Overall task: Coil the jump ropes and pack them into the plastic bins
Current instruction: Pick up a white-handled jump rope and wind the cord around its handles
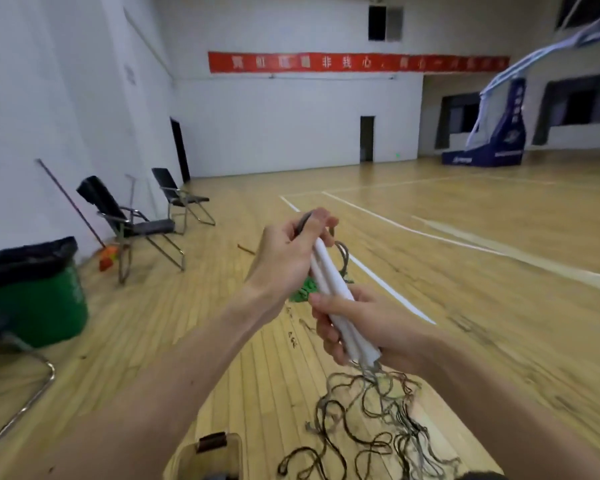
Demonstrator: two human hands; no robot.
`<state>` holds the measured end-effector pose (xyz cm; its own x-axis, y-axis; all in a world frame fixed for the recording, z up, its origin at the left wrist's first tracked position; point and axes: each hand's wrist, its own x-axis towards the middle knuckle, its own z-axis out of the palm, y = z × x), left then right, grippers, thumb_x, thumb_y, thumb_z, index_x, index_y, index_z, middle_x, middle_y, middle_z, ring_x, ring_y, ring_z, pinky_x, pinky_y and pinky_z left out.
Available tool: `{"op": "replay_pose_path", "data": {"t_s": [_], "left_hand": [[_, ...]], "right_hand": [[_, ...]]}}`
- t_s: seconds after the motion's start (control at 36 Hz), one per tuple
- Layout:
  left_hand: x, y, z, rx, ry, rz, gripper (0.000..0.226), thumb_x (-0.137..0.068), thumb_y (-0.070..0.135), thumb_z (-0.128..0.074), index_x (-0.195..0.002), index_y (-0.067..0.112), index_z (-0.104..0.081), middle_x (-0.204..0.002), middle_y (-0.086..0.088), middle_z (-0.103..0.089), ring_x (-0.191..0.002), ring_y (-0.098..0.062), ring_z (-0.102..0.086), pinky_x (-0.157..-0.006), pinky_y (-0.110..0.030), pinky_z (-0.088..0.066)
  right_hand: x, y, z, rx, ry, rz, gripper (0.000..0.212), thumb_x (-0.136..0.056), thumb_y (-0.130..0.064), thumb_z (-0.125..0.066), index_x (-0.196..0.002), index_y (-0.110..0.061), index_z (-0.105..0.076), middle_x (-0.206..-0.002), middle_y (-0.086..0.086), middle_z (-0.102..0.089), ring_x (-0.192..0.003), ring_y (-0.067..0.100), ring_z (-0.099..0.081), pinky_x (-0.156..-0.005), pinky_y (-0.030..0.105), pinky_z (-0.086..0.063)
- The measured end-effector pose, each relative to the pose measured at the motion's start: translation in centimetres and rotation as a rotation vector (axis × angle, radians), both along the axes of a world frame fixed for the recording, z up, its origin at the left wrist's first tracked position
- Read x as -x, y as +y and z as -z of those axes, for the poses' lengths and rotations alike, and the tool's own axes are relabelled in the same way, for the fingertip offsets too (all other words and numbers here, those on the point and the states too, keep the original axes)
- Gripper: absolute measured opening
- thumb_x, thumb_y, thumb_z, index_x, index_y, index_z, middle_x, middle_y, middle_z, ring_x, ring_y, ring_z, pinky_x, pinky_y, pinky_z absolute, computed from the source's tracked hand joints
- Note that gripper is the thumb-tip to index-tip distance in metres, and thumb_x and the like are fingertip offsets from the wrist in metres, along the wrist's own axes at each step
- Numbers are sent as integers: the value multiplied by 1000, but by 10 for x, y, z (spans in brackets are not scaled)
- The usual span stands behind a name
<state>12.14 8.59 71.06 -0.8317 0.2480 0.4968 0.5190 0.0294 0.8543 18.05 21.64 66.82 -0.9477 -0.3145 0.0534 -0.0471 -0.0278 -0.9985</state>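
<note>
A bundle of white jump-rope handles (329,282) stands tilted between my hands, in the middle of the view. My right hand (357,323) grips the bundle's lower end. My left hand (291,251) is at the upper end and pinches a dark loop of rope (302,223) against the handle tips. Several thin dark cords (371,420) hang from the bundle's lower end and lie in loose tangles on the wooden floor. A clear plastic bin (208,455) with a brown latch sits at the bottom edge, below my left forearm. A green thing (303,289) shows behind the handles.
A green trash bin with a black bag (42,289) stands at the left. Two black folding chairs (136,220) and a broom (84,223) line the white wall. A blue basketball stand (492,133) is at the far right.
</note>
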Motion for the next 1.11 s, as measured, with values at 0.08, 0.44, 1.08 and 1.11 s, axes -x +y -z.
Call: {"op": "replay_pose_path", "data": {"t_s": [0.08, 0.44, 1.08, 1.11], "left_hand": [[-38, -12, -19, 25, 39, 27, 39, -100, 48, -46, -104, 19, -72, -76, 9, -68, -71, -4, -64, -66, -21, -49], [-155, -63, -19, 14, 214, -156, 48, -97, 63, -32, -109, 24, -57, -105, 1, -65, -99, -13, -65, -88, -33, -53], [-180, -69, 134, 379, 176, -216, 44, -104, 30, -50, -62, 25, -42, -52, 12, -37, -50, -5, -36, -51, -18, -28], [-180, -69, 136, 385, 167, -201, 44, -105, 30, -50, -61, 28, -42, -52, 13, -38, -51, -5, -36, -52, -18, -29]], "right_hand": [[-29, -8, -26, 41, 18, -52, 26, -96, -30, -64, -82, -11, -53, -62, 4, -47, -47, 16, -40, -44, 24, -36], [-151, -30, -38, 107, -73, -307, 14, -88, -21, -64, -89, -11, -53, -59, -3, -43, -43, 5, -37, -40, 17, -32], [-184, -56, 105, -193, -299, -198, 29, -100, -37, -58, -101, -8, -60, -73, 6, -58, -63, 18, -59, -61, 30, -54], [-184, -56, 105, -204, -308, -197, 29, -100, -38, -57, -99, -9, -59, -71, 4, -56, -61, 17, -57, -58, 29, -53]]}}
